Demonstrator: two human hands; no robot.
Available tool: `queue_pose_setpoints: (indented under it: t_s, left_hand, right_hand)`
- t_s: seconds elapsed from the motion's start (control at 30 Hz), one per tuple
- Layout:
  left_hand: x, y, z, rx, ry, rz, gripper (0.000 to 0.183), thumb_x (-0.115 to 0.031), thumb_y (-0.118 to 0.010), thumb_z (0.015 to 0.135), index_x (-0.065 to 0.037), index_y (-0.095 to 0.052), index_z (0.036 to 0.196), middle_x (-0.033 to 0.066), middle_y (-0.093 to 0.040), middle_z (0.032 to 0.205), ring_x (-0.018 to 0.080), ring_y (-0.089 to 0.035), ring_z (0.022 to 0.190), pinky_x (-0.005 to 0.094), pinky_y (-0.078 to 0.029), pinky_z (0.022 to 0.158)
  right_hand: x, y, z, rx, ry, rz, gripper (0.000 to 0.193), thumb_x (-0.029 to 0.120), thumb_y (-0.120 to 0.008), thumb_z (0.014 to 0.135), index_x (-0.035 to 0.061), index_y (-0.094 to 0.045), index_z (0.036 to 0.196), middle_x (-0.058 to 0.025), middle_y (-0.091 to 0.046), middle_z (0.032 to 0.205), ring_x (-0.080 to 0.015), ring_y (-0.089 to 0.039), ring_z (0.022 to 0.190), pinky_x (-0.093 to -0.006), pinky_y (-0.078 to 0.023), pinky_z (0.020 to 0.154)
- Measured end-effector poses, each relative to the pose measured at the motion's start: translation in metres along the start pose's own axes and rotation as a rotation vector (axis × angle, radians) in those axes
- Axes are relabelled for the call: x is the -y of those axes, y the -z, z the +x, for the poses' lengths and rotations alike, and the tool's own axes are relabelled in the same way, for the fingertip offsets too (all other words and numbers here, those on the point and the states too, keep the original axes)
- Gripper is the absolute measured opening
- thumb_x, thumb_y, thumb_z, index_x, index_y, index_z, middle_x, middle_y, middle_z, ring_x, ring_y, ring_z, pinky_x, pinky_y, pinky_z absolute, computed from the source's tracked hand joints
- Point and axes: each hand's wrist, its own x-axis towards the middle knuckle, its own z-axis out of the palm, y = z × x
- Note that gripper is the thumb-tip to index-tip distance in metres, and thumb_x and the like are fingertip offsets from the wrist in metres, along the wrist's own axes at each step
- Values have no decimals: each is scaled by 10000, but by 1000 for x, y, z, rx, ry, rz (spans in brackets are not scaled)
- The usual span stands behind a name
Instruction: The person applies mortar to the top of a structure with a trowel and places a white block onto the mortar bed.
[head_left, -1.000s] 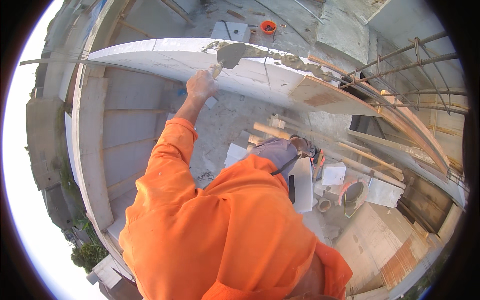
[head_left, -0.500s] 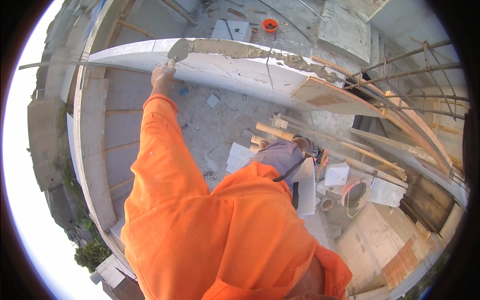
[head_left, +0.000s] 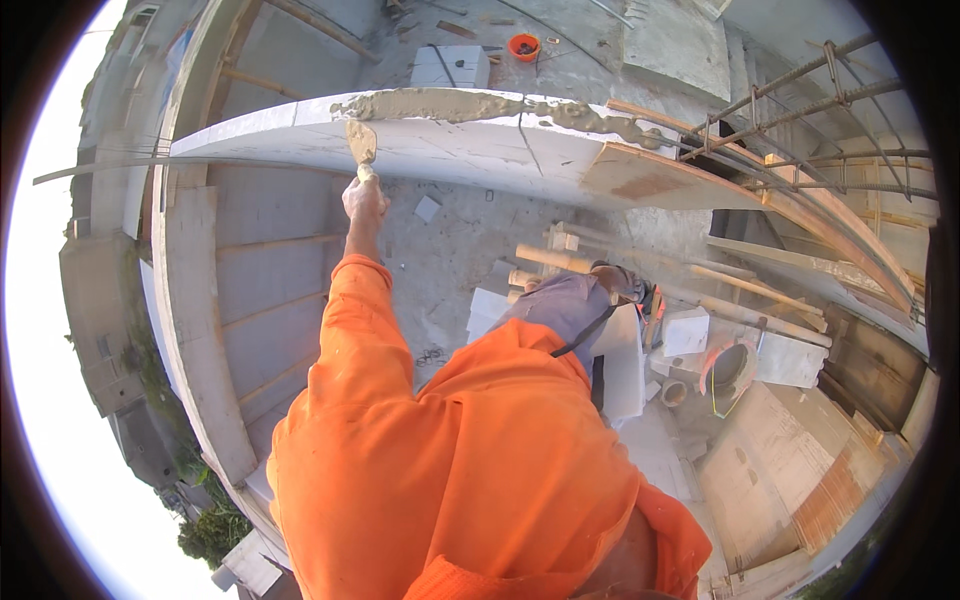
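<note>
The hand (head_left: 364, 197) slid its trowel (head_left: 360, 142) left, then slightly back right.

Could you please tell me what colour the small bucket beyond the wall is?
The small bucket is orange, seen best in the head view, near the top.

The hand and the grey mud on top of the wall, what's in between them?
In the head view, a trowel held by the left hand bridges it, its blade reaching the mortar on the white block wall.

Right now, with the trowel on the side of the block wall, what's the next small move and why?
Probably draw the trowel upward along the block wall face. The left hand holds its blade just under the mortar bed's left end, where wet mortar seems to overhang the edge; a short scrape would likely trim it flush.
</note>
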Motion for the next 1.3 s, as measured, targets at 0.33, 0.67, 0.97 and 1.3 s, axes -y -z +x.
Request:
queue_pose_setpoints:
  t_s: [0.33,0.67,0.97,1.3]
  left_hand:
    - [-12,-69,-92,247,-66,74,263,-200,-598,861,-65,-595,1088,55,-547,672,156,-534,459,318,-374,365]
    - [-31,-126,-201,660,-275,457,497,-223,-611,828,-77,-572,1302,96,-620,804,171,-571,575,318,-449,475]
    - [16,-150,-196,536,-569,718,592,-252,-609,836,-56,-494,1382,122,-654,869,173,-602,603,330,-483,537]
    - [22,-125,-216,601,-591,799,651,-270,-602,836,-28,-429,1414,255,-658,1099,346,-651,1019,382,-495,867]
  right_hand:
    - [-7,-5,-6,23,-28,23,1039,332,-795,702,-137,-146,1364,-200,-497,1346,-323,-509,1224,-413,-450,981]
    - [-7,-3,-16,88,-65,47,1044,331,-793,707,-135,-133,1368,-193,-499,1349,-322,-502,1236,-416,-448,987]
    - [-16,-9,-12,-68,-52,-15,1043,383,-789,687,-156,-179,1339,-234,-468,1348,-339,-517,1209,-398,-449,987]
    - [-18,-8,-15,-45,-10,44,1014,342,-816,659,-140,-226,1328,-278,-434,1349,-367,-506,1210,-410,-447,982]
